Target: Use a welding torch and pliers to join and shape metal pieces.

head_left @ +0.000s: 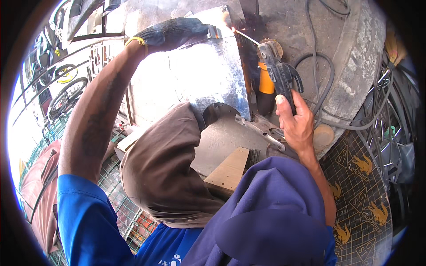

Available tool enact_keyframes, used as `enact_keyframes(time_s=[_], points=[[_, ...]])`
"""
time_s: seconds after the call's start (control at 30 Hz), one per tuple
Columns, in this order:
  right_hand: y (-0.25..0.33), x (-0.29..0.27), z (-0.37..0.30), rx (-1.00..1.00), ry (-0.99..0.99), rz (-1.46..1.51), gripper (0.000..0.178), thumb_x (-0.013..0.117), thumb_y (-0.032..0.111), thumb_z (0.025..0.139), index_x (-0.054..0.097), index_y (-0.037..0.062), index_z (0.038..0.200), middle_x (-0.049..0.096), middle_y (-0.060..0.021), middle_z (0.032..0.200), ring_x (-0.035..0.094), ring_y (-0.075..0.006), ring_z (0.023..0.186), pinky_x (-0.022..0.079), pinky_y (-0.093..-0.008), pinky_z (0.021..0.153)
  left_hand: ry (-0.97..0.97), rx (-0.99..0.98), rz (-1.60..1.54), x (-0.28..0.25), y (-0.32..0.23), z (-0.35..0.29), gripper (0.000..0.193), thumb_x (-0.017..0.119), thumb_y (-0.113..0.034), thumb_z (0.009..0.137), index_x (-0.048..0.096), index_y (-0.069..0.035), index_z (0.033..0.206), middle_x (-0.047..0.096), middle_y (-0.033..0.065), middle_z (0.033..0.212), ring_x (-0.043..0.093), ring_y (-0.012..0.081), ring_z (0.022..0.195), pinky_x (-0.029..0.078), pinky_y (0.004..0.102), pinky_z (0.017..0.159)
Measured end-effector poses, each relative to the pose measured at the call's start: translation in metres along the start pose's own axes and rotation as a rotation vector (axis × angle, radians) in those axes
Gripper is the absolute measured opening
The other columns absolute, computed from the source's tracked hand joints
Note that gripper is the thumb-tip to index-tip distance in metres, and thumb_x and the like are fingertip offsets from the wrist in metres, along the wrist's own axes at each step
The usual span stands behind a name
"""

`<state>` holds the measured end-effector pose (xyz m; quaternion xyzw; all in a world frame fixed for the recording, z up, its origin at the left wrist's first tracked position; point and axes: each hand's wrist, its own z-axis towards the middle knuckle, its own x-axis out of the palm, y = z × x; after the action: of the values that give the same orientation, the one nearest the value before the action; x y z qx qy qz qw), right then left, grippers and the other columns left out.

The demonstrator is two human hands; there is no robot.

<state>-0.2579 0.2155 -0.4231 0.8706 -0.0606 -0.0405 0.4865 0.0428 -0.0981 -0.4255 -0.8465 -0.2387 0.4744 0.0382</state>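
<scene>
My right hand (pixel 296 119), bare, is wrapped round the black handle of a welding electrode holder (pixel 280 73). A thin welding rod (pixel 246 37) sticks out of its jaws, its tip glowing orange with small sparks beside the edge of a shiny sheet-metal box (pixel 204 71). Across the top of that box reaches my left hand (pixel 173 34), in a dark glove with a yellow cuff. Its fingers are closed on a small metal piece (pixel 214 32) lying against the box, close to the glowing tip. Glare washes out much of the box's left side.
An orange-and-black power tool (pixel 266 80) stands just behind the electrode holder. A grey cable (pixel 330 75) loops over the concrete floor (pixel 293 17). Locking pliers (pixel 262 133) and a wooden board (pixel 228 170) lie near my knee. Metal scrap (pixel 395 133) is piled at right; wire mesh (pixel 113 190) is at left.
</scene>
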Motion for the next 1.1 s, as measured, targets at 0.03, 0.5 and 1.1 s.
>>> enact_keyframes(time_s=[0.03,0.5,1.1], points=[[0.000,0.001,0.000,0.005,0.005,-0.013,0.033,0.064,0.032,0.103,0.065,0.0040,0.121,0.058,0.0018,0.076,0.047,-0.0026,0.056,0.038,-0.0208,0.049,-0.094,0.141,-0.606,0.016,0.008,-0.005,0.044,0.046,-0.034,0.109,0.054,-0.007,0.143,0.061,0.0203,0.133,0.059,0.0355,0.122,0.047,0.0438,0.105],[0.009,-0.001,-0.001,0.032,0.003,-0.068,0.034,0.067,0.026,0.101,0.066,-0.0006,0.121,0.065,-0.0067,0.075,0.055,-0.0100,0.066,0.047,-0.0306,0.060,-0.219,0.132,0.247,-0.035,-0.026,-0.006,0.035,0.050,-0.027,0.107,0.061,-0.004,0.131,0.066,0.0146,0.120,0.065,0.0264,0.110,0.051,0.0333,0.101],[0.003,-0.005,-0.002,0.055,-0.046,-0.042,0.034,0.067,0.029,0.101,0.066,-0.0009,0.118,0.059,-0.0027,0.070,0.051,-0.0080,0.061,0.044,-0.0299,0.056,0.004,-0.277,-0.312,-0.033,-0.046,0.018,0.028,0.053,-0.022,0.103,0.060,-0.007,0.126,0.064,0.0185,0.110,0.065,0.0373,0.104,0.054,0.0451,0.090]])
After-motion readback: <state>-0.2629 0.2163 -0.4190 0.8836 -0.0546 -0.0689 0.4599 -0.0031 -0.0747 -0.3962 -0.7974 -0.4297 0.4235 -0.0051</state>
